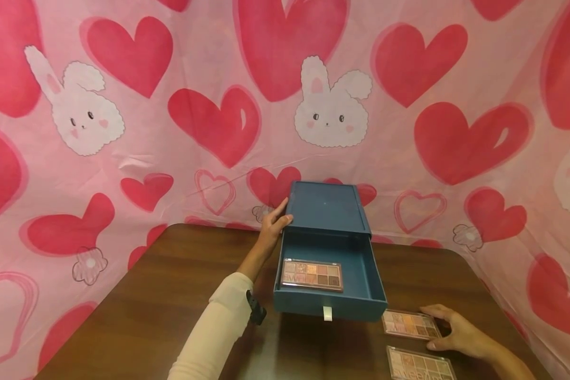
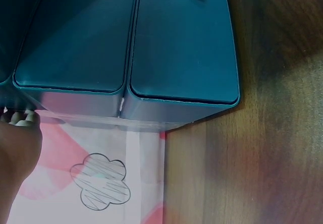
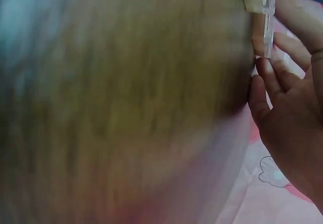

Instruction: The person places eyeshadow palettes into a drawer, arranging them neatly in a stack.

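Note:
In the head view my left hand (image 1: 272, 227) rests against the left side of a blue drawer unit (image 1: 328, 206), thumb near the top front corner and fingers along the side. The top drawer (image 1: 356, 274) is pulled out, with an eyeshadow palette (image 1: 312, 275) lying at its left. On the table, my right hand (image 1: 456, 332) pinches the right end of a second eyeshadow palette (image 1: 408, 324), fingers at its far edge and thumb at its near edge. A third palette (image 1: 420, 365) lies nearer. The right wrist view shows my right hand (image 3: 292, 103) beside a clear palette edge (image 3: 267, 27).
Closed lower drawers (image 2: 184, 47) show in the left wrist view. A pale pull tab (image 1: 328, 314) hangs from the open drawer. The brown wooden table (image 1: 180, 295) extends left of the unit. A pink heart-patterned cloth (image 1: 266, 132) hangs close behind and beside the table.

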`<state>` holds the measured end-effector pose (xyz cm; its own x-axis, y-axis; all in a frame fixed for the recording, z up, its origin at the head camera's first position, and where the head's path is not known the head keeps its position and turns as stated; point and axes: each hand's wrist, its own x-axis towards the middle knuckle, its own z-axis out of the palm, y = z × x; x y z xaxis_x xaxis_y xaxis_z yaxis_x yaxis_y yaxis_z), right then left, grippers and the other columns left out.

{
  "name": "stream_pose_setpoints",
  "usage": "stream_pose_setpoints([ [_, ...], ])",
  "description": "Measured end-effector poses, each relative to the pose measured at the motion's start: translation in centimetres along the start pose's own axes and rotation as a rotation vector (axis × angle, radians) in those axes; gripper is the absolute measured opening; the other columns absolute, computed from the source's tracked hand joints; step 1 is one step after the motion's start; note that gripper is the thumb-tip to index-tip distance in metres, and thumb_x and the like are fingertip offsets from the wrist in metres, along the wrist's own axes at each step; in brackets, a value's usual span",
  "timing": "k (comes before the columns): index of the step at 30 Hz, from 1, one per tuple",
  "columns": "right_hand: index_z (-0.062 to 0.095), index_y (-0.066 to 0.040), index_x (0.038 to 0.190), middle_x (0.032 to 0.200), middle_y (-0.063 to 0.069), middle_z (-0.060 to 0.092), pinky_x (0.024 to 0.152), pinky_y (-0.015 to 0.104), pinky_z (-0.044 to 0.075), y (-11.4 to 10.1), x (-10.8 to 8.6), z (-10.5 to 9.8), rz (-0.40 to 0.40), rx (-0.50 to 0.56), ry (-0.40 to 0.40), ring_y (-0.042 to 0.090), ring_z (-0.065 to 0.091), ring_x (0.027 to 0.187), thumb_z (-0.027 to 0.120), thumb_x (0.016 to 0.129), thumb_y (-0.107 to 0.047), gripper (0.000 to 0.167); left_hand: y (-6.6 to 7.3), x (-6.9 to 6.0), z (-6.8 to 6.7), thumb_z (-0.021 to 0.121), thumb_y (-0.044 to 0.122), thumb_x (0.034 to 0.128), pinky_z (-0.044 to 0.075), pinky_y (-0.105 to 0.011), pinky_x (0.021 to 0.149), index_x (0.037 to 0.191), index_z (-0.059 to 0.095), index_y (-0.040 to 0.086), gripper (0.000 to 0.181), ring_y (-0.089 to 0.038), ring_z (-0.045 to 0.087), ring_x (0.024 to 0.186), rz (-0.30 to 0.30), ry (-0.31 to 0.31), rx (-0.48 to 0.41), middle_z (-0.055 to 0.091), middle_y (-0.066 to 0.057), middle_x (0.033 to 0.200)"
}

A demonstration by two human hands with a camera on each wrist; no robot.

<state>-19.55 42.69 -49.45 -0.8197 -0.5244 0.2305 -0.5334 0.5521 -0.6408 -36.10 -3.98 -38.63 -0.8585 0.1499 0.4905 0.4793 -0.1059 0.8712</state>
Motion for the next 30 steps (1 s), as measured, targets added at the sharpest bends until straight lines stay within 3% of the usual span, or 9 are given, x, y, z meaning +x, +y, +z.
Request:
stream_pose_setpoints([
  [3,0.053,0.02,0.129,0.13,-0.031,0.05,0.085,0.007,0.043,0.38,0.09,0.13,-0.034,0.03,0.003,-0.02,0.041,0.118,0.08,0.078,0.003,0.061,-0.06,0.0,-0.09,0.052,0.016,0.092,0.048,-0.012,0.088,0.153,0.042,0.001,0.063,0.008,0.061,0.091,-0.006,-0.003,0.004,0.057,-0.035,0.138],
  [10,0.062,0.012,0.126,0.12,-0.021,0.062,0.083,0.006,0.044,0.72,0.24,-0.04,-0.026,0.04,0.009,-0.018,0.046,0.113,0.081,0.077,0.002,0.054,-0.05,0.09,-0.14,0.052,0.017,0.0933,0.048,-0.012,0.086,0.153,0.042,0.001,0.062,0.006,0.06,0.091,-0.019,-0.005,-0.003,0.054,-0.033,0.142],
  [18,0.063,0.016,0.123,0.112,-0.016,0.065,0.084,0.007,0.046,0.72,0.16,-0.12,0.007,0.087,0.005,-0.013,0.052,0.105,0.082,0.076,0.002,0.052,0.15,-0.09,-0.09,0.053,0.021,0.091,0.048,-0.015,0.083,0.152,0.044,0.005,0.064,0.001,0.06,0.092,-0.021,0.005,0.026,0.063,-0.036,0.128],
  [23,0.062,0.019,0.121,0.109,-0.017,0.064,0.084,0.006,0.046,0.59,0.11,-0.28,0.03,0.095,0.008,-0.013,0.053,0.104,0.083,0.076,-0.001,0.053,0.05,0.01,-0.13,0.053,0.02,0.0919,0.048,-0.014,0.089,0.153,0.043,0.004,0.064,0.0,0.06,0.095,-0.02,-0.007,0.021,0.061,-0.034,0.133],
  [30,0.064,0.017,0.119,0.103,-0.015,0.065,0.08,0.008,0.047,0.61,0.06,-0.07,0.02,0.072,0.034,-0.012,0.053,0.098,0.085,0.073,0.0,0.052,0.08,-0.03,-0.04,0.051,0.018,0.0915,0.048,-0.013,0.089,0.152,0.043,0.002,0.063,0.003,0.06,0.095,-0.014,0.002,0.025,0.063,-0.037,0.126],
])
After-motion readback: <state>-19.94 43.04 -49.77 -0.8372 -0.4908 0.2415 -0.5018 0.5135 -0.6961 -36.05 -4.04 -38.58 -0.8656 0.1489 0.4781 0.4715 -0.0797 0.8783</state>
